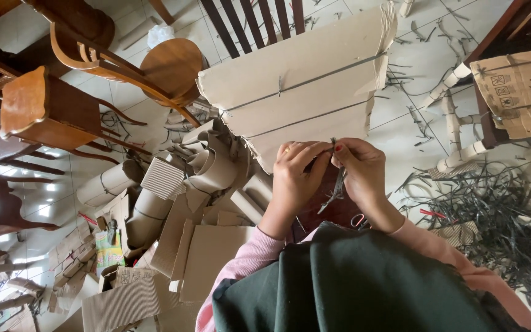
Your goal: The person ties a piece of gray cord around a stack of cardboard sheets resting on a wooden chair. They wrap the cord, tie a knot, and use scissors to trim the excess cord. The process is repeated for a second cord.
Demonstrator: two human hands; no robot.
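Note:
A cardboard-wrapped bundle bound with two dark plastic straps fills the upper middle of the head view. My left hand and my right hand meet at its near edge. Both pinch a dark strap end that hangs down between them. The fingers of each hand are closed on that strap. Pink sleeves and a dark green cloth cover my arms and lap below.
Torn cardboard pieces and rolls lie heaped on the tiled floor at left. Wooden chairs stand at upper left. A pile of cut dark straps lies at right, near a cardboard-wrapped chair. Red-handled scissors lie by my right wrist.

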